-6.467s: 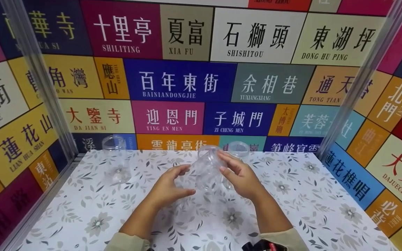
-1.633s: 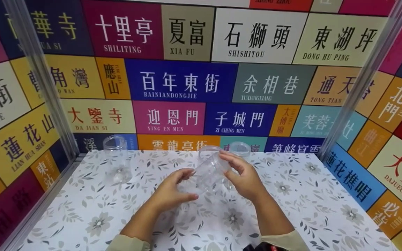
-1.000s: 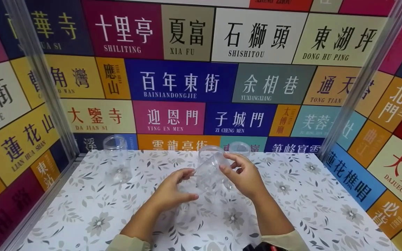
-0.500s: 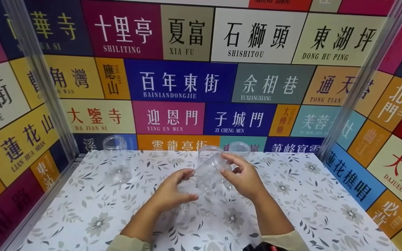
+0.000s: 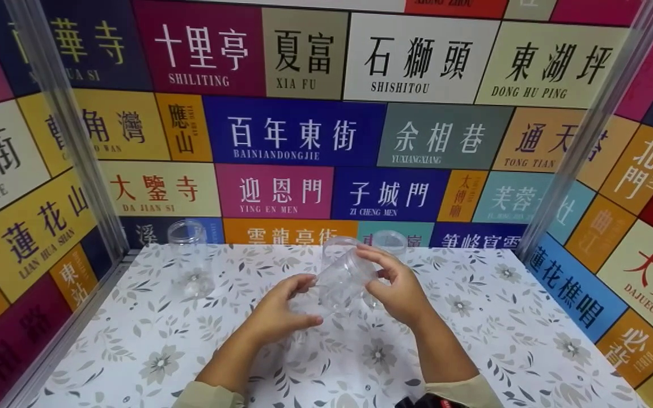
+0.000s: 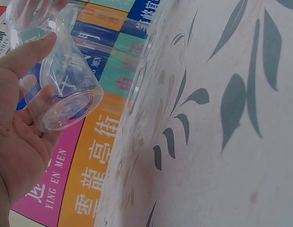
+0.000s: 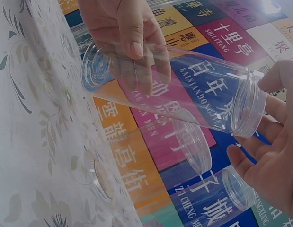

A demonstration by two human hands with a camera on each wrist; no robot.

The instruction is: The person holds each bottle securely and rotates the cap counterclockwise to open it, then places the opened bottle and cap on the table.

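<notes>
I hold a clear plastic jar (image 5: pixel 335 286) tilted above the table, its base toward my left hand and its mouth end up to the right. My left hand (image 5: pixel 278 306) grips the lower body, thumb on one side and fingers on the other, as the left wrist view also shows. My right hand (image 5: pixel 397 292) has thumb and fingers around the clear ring-like lid (image 7: pixel 253 106) at the mouth end. Through the jar's wall, the left fingers (image 7: pixel 146 73) show in the right wrist view. Nothing is visible inside the jar.
Another clear jar (image 5: pixel 190 263) stands upright at the back left of the flower-patterned table (image 5: pixel 162 328). Two more, a middle jar (image 7: pixel 196 146) and a right-hand jar (image 7: pixel 238 189), stand behind the held one. Colourful printed panels (image 5: pixel 295 130) wall the table in, with metal posts (image 5: pixel 77 124) at the corners.
The right fingers have shifted around the lid, lifting partly off about a second ago and now back over it. The left hand and jar stay nearly in place; the standing jars have not moved.
</notes>
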